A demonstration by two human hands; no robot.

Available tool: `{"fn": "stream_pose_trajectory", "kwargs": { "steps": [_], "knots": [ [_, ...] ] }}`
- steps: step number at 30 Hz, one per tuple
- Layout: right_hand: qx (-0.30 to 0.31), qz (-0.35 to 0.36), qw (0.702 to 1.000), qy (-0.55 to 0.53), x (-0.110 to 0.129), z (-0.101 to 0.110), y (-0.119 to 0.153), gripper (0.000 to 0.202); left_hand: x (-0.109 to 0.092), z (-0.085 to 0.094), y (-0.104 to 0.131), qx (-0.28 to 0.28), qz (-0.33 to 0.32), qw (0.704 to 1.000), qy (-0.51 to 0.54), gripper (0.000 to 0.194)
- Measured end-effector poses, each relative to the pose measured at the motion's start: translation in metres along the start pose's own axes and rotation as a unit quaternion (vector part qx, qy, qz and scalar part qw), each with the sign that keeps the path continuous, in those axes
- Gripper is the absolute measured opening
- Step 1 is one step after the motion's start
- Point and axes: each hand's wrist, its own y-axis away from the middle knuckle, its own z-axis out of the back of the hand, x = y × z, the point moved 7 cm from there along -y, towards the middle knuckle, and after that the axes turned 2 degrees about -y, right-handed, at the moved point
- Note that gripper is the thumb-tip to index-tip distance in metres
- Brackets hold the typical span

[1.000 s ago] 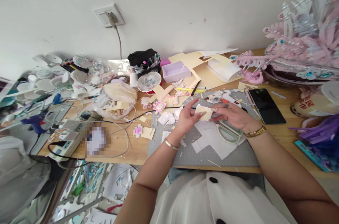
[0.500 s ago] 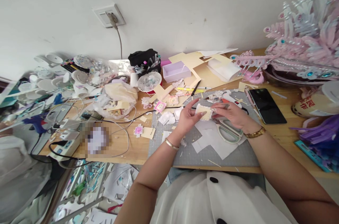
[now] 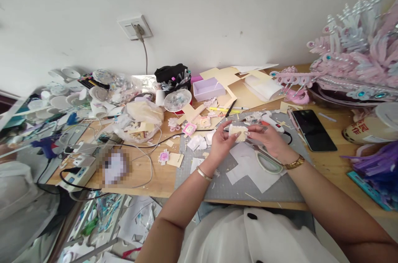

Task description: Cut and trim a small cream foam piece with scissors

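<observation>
Between my two hands is a small cream card piece with a white scalloped edge, held above the grey cutting mat. My left hand pinches its left side with the thumb in front. On its right side, the fingertips of my right hand are closed. Scissors with pale handles lie under my right hand, partly on white paper. Small decorated squares, one pink-edged and one cream, rest beyond my left hand.
A black phone and a lidded drink cup stand right. Behind the mat are a lilac box, cream card sheets and a black pen pouch. Cables, a power strip and a blue glue gun lie left.
The view has shifted slightly, so the bench appears a little lower. Both hands still hold the card piece, which has tilted a little between the fingers.
</observation>
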Motion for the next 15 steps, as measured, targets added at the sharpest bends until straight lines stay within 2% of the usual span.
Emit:
{"fn": "stream_pose_trajectory", "kwargs": {
  "steps": [3, 9, 15],
  "knots": [
    [-0.006, 0.003, 1.000, 0.013, 0.000, 0.001, 0.000, 0.031, 0.001, -0.003, 0.001, 0.008, 0.015, 1.000, 0.022, 0.077],
    [-0.006, 0.012, 0.998, 0.059, 0.004, 0.006, 0.000, 0.025, 0.000, -0.012, 0.001, 0.070, 0.067, 0.993, 0.070, 0.071],
    [0.010, 0.028, 0.993, 0.117, 0.014, 0.009, -0.001, 0.020, -0.005, -0.014, 0.001, 0.109, 0.060, 0.989, 0.080, 0.059]
  ]
}}
